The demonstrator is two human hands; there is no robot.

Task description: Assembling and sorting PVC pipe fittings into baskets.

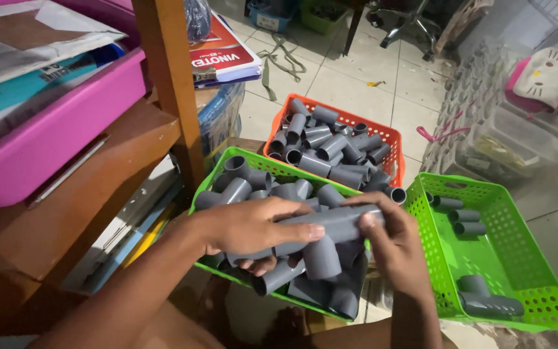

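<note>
Both my hands grip one grey plastic tee pipe fitting (330, 223) above a green basket (253, 161) heaped with grey tee fittings. My left hand (253, 226) wraps the fitting's left end, with a short grey pipe piece sticking out under its fingers. My right hand (392, 242) holds the right end, thumb on top. The fitting's branch points down toward the pile.
An orange basket (392, 137) of short grey pipe pieces stands behind. A second green basket (518, 258) at right holds a few pipes and assembled fittings. A wooden shelf post (172, 84) and a pink tray (59, 129) stand at left. Tiled floor with clutter lies beyond.
</note>
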